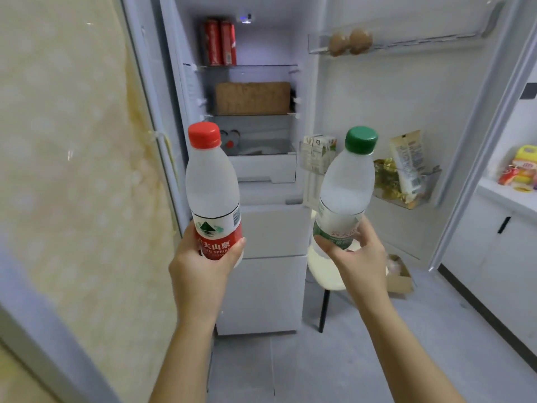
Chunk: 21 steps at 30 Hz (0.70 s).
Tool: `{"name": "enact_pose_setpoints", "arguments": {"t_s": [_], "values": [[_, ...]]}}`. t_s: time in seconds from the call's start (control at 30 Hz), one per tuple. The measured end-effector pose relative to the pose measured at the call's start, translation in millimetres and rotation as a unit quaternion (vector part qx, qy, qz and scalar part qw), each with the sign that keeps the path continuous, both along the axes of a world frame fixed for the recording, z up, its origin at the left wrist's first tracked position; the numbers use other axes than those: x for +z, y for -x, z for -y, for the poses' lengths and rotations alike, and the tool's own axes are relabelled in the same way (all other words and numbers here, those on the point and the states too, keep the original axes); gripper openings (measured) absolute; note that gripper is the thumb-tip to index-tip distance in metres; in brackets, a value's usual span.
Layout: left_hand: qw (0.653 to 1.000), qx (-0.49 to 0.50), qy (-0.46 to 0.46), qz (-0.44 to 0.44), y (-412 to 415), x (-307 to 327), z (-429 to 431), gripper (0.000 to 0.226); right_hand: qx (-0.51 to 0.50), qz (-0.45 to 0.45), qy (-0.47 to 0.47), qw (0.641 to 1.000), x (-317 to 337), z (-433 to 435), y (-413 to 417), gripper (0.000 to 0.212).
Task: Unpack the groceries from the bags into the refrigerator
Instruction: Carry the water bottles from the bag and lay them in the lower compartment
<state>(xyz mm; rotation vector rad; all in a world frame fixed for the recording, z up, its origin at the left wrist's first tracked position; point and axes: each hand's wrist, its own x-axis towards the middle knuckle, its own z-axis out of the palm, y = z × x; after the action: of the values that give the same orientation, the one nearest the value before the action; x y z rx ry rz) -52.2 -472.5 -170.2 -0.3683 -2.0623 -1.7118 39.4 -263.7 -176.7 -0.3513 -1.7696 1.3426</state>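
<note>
My left hand (200, 269) grips a water bottle with a red cap and red label (212, 184) by its lower part, upright in front of the open refrigerator (290, 170). My right hand (359, 257) holds a second water bottle with a green cap and green label (345, 184), tilted slightly right. Both bottles are raised before the fridge's lower shelves. Inside, two red cans (219, 42) stand on the top shelf, a brown box (252, 97) lies on the shelf below, and small items sit on the third shelf.
The open fridge door on the right carries two eggs (350, 40), cartons (318, 149) and snack packets (404, 167) in its racks. A white stool (322, 269) and a cardboard box (399, 277) stand on the floor. A counter with packets (520, 170) is at far right. A yellowish wall is on the left.
</note>
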Motion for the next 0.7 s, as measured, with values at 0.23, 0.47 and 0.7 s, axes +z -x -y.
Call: {"name": "enact_pose_setpoints", "arguments": {"t_s": [0.23, 0.47, 0.7], "values": [[1.0, -0.012, 0.006, -0.01, 22.9, -3.5, 15.8, 0.051, 0.007, 0.0, -0.01, 1.0, 1.7, 16.8, 26.2, 0.058], [1.0, -0.021, -0.003, -0.005, 43.2, -6.8, 25.2, 0.054, 0.011, 0.006, -0.008, 1.0, 0.5, 29.4, 45.7, 0.058], [1.0, -0.026, 0.005, -0.011, 56.6, -10.7, 27.3, 0.056, 0.025, 0.01, -0.005, 1.0, -2.1, 33.0, 61.7, 0.055]]}}
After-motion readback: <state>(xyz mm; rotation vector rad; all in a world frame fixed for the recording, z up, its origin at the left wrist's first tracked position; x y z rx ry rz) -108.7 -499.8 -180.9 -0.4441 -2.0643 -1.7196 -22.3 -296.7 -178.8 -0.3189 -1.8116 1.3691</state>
